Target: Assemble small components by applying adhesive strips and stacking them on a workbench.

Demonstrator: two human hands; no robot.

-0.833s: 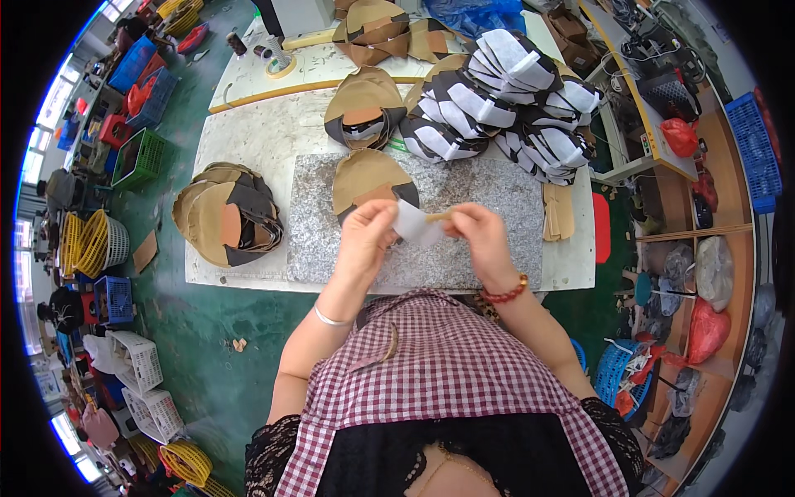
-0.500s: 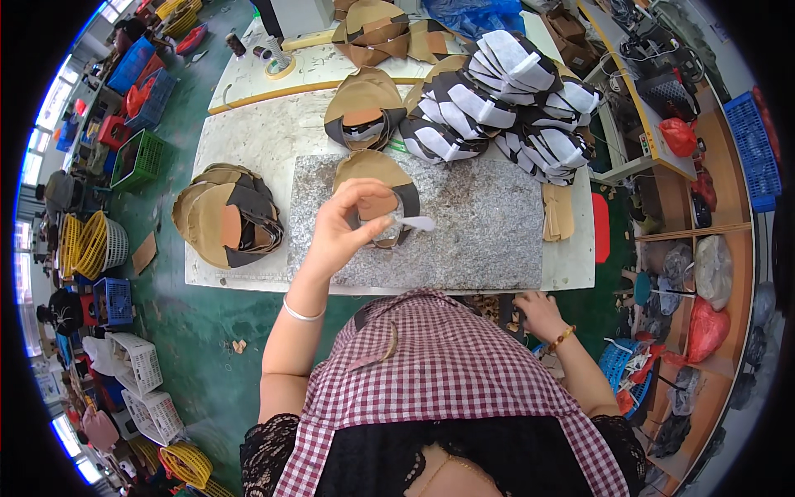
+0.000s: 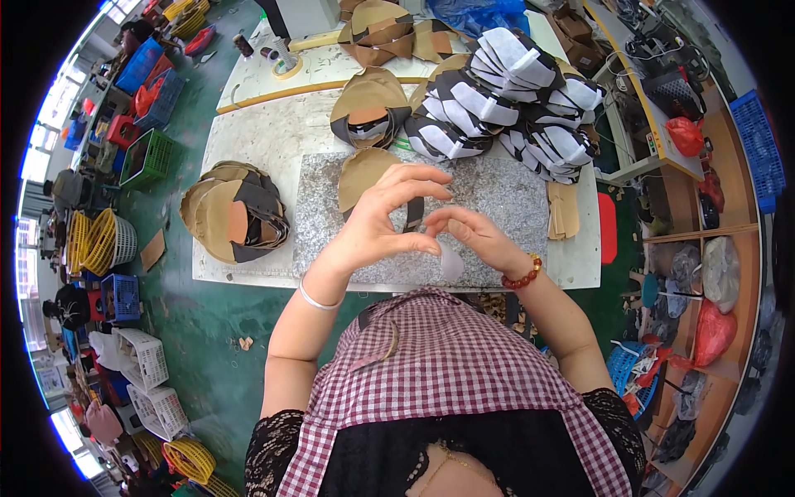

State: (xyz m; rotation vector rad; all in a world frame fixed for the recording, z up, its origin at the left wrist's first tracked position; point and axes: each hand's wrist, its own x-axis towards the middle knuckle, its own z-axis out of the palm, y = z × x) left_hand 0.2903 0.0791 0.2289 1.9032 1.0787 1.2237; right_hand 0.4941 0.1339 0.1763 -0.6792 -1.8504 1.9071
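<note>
My left hand (image 3: 385, 217) is raised over the speckled grey work board (image 3: 497, 195), fingers curved. Its thumb tip touches the top of a small whitish flap-like piece (image 3: 451, 262) that hangs down between my hands. Facing it, my right hand (image 3: 482, 240) has bent fingers whose tips come close to the left thumb; whether they hold anything is hidden. Behind my left hand lies a tan and black curved piece (image 3: 358, 176), partly covered. A stack of similar tan and black pieces with an orange patch (image 3: 238, 222) sits to the left.
Behind the board are another tan and black stack (image 3: 370, 95) and piled black and white pieces (image 3: 489, 103). Flat tan pieces (image 3: 563, 209) lie by the table's right edge. A blue basket (image 3: 631, 371) stands at lower right, and white crates (image 3: 141, 358) stand at left.
My right hand has come up from the table's front edge to meet my left hand. The left hand has shifted right, and the whitish piece now hangs lower between them.
</note>
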